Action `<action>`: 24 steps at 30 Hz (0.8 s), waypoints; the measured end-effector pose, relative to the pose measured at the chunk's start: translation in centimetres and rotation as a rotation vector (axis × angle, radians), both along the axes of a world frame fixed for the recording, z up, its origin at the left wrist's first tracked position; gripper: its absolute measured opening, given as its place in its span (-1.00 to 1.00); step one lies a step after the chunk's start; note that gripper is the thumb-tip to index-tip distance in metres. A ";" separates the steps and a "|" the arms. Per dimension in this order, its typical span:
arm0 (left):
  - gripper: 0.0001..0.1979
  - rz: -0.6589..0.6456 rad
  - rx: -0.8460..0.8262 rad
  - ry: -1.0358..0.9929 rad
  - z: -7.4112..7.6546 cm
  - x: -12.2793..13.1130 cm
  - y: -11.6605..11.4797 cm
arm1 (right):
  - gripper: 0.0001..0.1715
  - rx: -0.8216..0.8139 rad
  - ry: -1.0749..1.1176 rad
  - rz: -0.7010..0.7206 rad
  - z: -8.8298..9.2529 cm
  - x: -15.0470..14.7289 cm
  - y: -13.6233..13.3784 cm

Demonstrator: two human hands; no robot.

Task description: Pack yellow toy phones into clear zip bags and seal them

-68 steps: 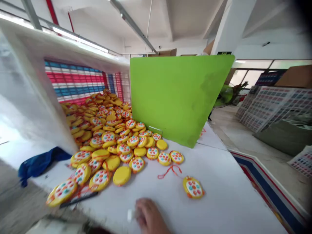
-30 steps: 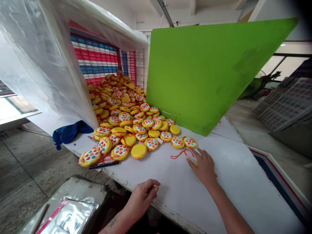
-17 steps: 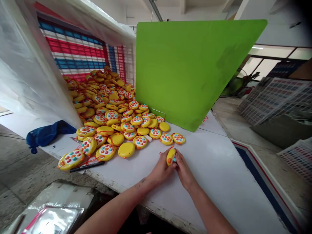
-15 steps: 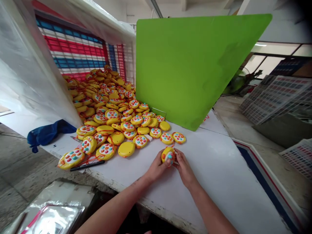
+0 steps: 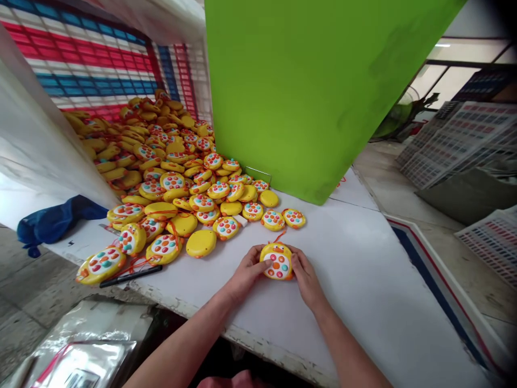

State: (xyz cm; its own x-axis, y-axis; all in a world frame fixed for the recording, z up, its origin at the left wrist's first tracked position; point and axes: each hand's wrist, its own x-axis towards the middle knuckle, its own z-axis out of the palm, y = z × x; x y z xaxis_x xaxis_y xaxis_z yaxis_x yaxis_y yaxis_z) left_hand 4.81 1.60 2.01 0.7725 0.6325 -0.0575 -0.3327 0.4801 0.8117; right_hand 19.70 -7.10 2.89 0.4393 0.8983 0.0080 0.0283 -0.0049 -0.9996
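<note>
"What is changing in the hands?"

"The duck-shaped button toy (image 5: 277, 258) is now facing upward, its beak end pointing away from the person; it is no longer tipping as it was a moment ago. That is bringing most of its colored buttons into view, within the left thumb's reach."

"And the grip?"

"Both hands are grasping the toy: the left hand (image 5: 247, 272) is holding one side, thumb resting over the face, and the right hand (image 5: 306, 276) is bracing the other. It is sitting over the near part of the counter (image 5: 363, 291); I cannot tell whether its underside is touching. An orange cord (image 5: 279, 236) is trailing from its head."

"Where are the edges lying?"

"The chipped front edge (image 5: 258, 346) is running beneath the forearms. A heap of duck toys (image 5: 172, 181) is spreading to the left, and a black marker pen (image 5: 131, 276) is resting by that edge."

"Any room for moving?"

"Mostly rightward, I am judging: white surface is stretching wide there, while the green board (image 5: 299, 97) is standing ahead, limiting a long forward reach."
</note>
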 end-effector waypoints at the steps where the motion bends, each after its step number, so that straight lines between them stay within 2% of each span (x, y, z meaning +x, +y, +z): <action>1: -0.56 0.005 -0.013 -0.006 0.0 0.0 0.0 | -0.41 -0.030 0.005 0.031 0.0 -0.2 -0.1; 4: -0.58 -0.003 -0.032 -0.005 0.1 -0.1 -0.1 | -0.41 -0.068 -0.037 0.082 -0.2 -0.8 -0.2; 10: -0.60 0.097 0.132 0.095 -0.8 0.3 0.1 | -0.54 0.000 -0.256 0.001 -1.5 -1.5 0.0; 15: -0.53 0.075 0.216 0.126 -0.9 0.1 0.1 | -0.56 0.003 -0.186 0.005 -1.4 -1.4 0.3; 19: -0.36 0.047 0.312 0.152 -0.7 -0.1 -0.1 | -0.51 0.034 -0.104 0.006 -1.4 -1.2 0.2; 24: -0.39 0.052 0.405 0.173 -0.7 0.0 -0.2 | -0.44 0.002 -0.043 0.060 -1.2 -1.4 -0.1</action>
State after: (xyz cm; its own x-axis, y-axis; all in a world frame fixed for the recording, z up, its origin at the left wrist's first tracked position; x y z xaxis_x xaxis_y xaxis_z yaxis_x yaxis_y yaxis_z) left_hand 4.79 1.37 1.35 0.7398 0.6684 0.0774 -0.1911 0.0985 0.9766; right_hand 18.28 -7.19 1.66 0.3834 0.9232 0.0277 0.0712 0.0004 -0.9975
